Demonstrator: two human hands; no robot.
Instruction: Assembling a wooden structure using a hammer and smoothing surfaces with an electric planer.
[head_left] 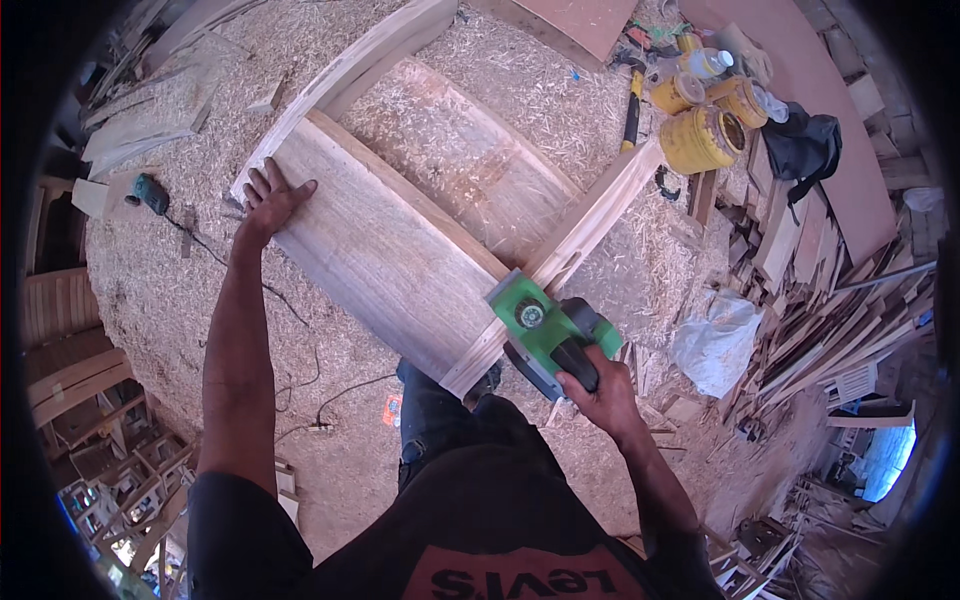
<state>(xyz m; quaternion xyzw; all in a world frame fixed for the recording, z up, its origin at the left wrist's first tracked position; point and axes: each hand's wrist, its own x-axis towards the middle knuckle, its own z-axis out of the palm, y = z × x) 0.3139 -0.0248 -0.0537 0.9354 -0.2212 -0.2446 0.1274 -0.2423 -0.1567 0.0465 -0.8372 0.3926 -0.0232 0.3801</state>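
I stood in what was plainly a woodworking shop. Pale, curled wood shavings point(160, 290) lay thick underfoot, and in the middle sat a large, pale, angular wooden frame point(390, 245) with a green-and-black handheld electric planer point(540, 325) at its edge. Around them, a small teal-and-black corded power tool point(150, 193) lay near ten o'clock, stained round yellow containers point(700, 140) bunched near two, long thin brown wooden strips point(835, 335) were heaped at three, and brown wooden framework pieces point(120, 495) crowded eight.
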